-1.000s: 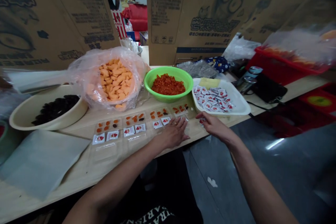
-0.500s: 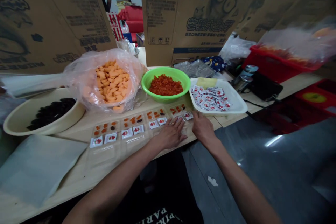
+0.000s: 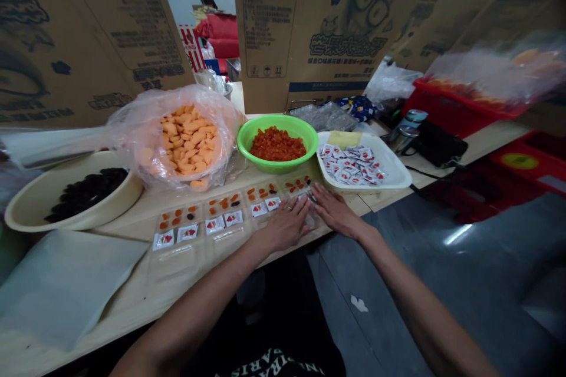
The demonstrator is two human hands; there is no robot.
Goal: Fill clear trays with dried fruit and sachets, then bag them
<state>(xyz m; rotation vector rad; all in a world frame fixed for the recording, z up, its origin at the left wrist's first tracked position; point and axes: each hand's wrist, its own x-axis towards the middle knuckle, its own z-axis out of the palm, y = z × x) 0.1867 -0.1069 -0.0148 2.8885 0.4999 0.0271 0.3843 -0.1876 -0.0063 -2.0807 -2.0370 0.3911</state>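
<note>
My left hand (image 3: pixel 286 227) lies flat, fingers stretched out, over the small sachets in the rightmost clear plastic tray. Beside it my right hand (image 3: pixel 336 211) also rests flat with its fingers extended on the same tray, covering its right sachet. Above the fingertips, orange pieces and a dark one (image 3: pixel 298 185) lie in that tray's upper compartments. Further left, a row of clear trays (image 3: pixel 223 241) holds orange and dark pieces with white-and-red sachets (image 3: pixel 187 232) below them.
Along the back stand a cream basin (image 3: pixel 26 215) of dark pieces, a plastic bag (image 3: pixel 132 129) of orange pieces, a green bowl (image 3: pixel 274 167) of red-orange bits and a white tray (image 3: pixel 400 174) of sachets. A pale sheet (image 3: pixel 75 283) lies front left; cardboard boxes (image 3: pixel 309 17) rise behind.
My right hand has moved slightly left from the tray's right edge and flattened from a curled shape onto the sachet. My left hand stays in place.
</note>
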